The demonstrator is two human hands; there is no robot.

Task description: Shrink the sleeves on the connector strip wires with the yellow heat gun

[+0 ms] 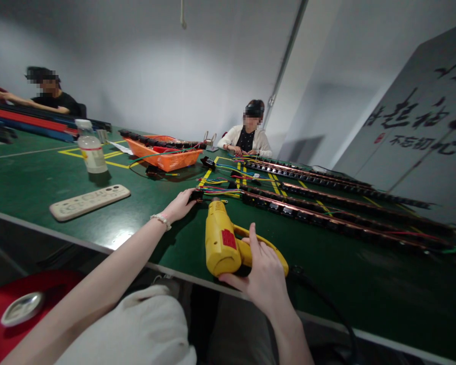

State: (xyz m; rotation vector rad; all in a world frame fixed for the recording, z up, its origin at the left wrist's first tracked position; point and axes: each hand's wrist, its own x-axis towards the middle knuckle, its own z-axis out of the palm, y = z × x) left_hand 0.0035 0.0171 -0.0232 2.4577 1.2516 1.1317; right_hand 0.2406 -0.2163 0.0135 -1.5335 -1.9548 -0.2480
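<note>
My right hand [265, 268] is around the handle of a yellow heat gun [221, 241], which has a red label on its side. Its nozzle points away from me, toward a bundle of coloured wires [222, 191]. At the left end of that bundle, my left hand [180, 205] pinches a small black connector [196, 194]; the fingertips are partly hidden. The wires run right into a long black strip with copper-coloured edges [300, 213] lying on the green table [137, 223]. A black cord [323, 294] leads from the heat gun over the front edge.
An orange basket [180, 161] with dark strips across it stands farther back. A bottle [92, 152] and a beige remote-like object [91, 202] are at left. More wired strips [307, 175] lie at right. Two people sit beyond, one [247, 139] across the table. A red stool [57, 284] is below.
</note>
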